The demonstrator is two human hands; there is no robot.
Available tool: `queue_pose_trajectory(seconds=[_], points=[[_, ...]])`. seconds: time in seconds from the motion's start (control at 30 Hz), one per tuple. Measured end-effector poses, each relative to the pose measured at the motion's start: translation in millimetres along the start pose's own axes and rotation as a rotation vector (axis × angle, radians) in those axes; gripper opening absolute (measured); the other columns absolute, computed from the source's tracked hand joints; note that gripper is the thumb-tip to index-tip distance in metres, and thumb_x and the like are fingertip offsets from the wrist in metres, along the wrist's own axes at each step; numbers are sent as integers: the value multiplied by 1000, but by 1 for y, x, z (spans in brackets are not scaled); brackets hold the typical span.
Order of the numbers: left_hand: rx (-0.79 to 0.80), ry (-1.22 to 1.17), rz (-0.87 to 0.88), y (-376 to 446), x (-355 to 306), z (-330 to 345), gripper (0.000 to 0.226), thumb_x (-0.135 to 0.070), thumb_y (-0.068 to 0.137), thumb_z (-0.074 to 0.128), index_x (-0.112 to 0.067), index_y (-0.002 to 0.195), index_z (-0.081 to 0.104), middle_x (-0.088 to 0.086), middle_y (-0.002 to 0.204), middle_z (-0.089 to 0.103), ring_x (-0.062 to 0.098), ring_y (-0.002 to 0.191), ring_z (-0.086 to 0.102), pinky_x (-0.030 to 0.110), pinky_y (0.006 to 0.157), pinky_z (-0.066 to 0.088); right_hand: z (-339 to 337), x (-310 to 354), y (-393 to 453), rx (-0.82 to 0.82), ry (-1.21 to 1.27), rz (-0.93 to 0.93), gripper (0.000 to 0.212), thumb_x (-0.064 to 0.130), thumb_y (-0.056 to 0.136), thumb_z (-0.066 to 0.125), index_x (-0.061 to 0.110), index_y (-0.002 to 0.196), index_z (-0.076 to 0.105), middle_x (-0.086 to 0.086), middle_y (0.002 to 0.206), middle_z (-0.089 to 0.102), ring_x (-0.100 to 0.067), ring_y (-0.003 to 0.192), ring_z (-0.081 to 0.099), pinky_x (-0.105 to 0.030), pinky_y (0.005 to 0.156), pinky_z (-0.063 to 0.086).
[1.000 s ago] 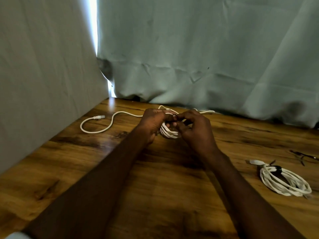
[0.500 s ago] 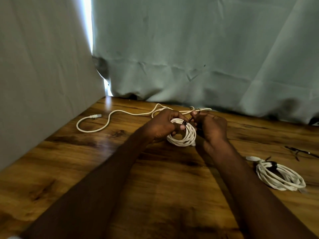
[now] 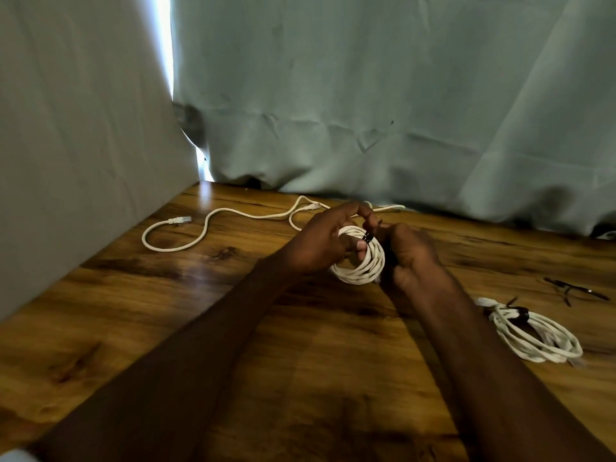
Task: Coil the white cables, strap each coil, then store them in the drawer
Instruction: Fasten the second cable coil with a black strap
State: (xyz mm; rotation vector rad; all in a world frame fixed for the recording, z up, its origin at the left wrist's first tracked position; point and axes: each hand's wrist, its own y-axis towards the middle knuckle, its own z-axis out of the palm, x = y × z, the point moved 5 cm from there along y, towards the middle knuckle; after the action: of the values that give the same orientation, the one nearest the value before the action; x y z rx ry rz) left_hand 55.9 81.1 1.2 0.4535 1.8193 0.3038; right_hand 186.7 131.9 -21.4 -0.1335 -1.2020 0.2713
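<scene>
Landmark = the white coil [image 3: 361, 261] in hand, mid-surface, lifted and tilted toward the camera.

Left hand [image 3: 325, 243] has its fingers curled through and round the coil's left side, thumb pressed on the strands. Right hand [image 3: 408, 258] sits against the coil's right edge, fingers curled and pinching a black strap [image 3: 368, 237] at the top of the coil. The strap is tiny and mostly hidden by fingertips; can't tell whether it is closed round the strands. The right hand's fingertips are also in shadow.

Behind and left of the coil: a loose white cable [image 3: 213, 223] snakes over the wooden surface [image 3: 300, 355], one plug end visible at its left loop. Its far stretch runs behind the hands and its right end goes under the grey curtain [image 3: 383, 105], so the full length can't be seen.

Right of the coil, nearer the camera: a second coil [image 3: 533, 331], lying flat, with a dark band round its upper left end.

Further right of the coil: a few thin dark pieces [image 3: 571, 290], probably spare straps, too small to tell for sure.

No drawer in frame. Both forearms are dark and low in detail.
</scene>
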Motion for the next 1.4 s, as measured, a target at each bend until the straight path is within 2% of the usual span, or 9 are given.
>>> queue_pose_trajectory(seconds=[0.13,0.27,0.43,0.53,0.7,0.93,1.1,1.27,1.4], points=[[-106,19,21,-1,1,0,24,8,92,58,-1,113,68,20,93,70,21,73,64,31,70,54,1,0,3,149,-61,178,26,0,94,45,-6,101,69,-22,79,74,-33,59,72,-40,50,62],[-222,112,31,2,7,-4,21,7,93,58,-2,109,67,9,94,72,4,68,62,18,64,50,8,-3,3,189,-63,146,21,10,96,64,-4,110,72,-21,91,76,-30,64,76,-37,52,62],[-387,384,107,4,8,-17,21,0,88,66,-9,107,70,3,111,61,-1,92,57,12,85,42,7,11,5,8,-177,-323,29,25,89,82,-2,94,75,-15,81,77,-20,67,75,-28,59,59],[-467,174,-44,5,17,-29,20,4,87,66,-8,103,70,-4,98,74,5,92,68,22,83,51,17,27,-7,47,-451,-676,2,12,87,79,13,87,77,4,75,74,-2,63,67,-19,62,51],[-384,-149,-273,5,27,-38,18,6,90,66,-3,103,72,18,99,74,26,90,69,43,87,56,32,24,-23,88,-986,-1131,12,16,87,67,21,95,75,4,94,70,-13,83,65,-37,75,54],[-310,-633,-500,1,37,-35,63,3,55,76,23,113,60,43,122,59,43,98,64,52,97,55,37,21,-29,139,-1011,-1214,15,7,86,71,18,95,75,3,92,65,-17,81,63,-42,72,54],[-243,-780,-599,-3,38,-38,8,8,83,60,5,88,65,21,94,68,24,75,69,31,73,62,39,16,-25,183,-1052,-1187,16,16,85,76,21,100,76,6,94,64,-15,81,63,-41,71,54],[-224,-826,-661,-6,42,-41,35,6,77,71,6,112,67,16,99,70,21,77,69,33,84,60,38,19,-25,178,-1077,-1187,16,25,86,81,24,101,78,9,93,63,-13,82,63,-35,69,52],[-257,-920,-647,-7,40,-40,9,4,92,64,5,99,68,17,91,71,22,71,73,29,67,63,37,21,-27,154,-1050,-1196,13,20,87,78,24,99,81,8,93,64,-13,84,62,-36,70,51]])
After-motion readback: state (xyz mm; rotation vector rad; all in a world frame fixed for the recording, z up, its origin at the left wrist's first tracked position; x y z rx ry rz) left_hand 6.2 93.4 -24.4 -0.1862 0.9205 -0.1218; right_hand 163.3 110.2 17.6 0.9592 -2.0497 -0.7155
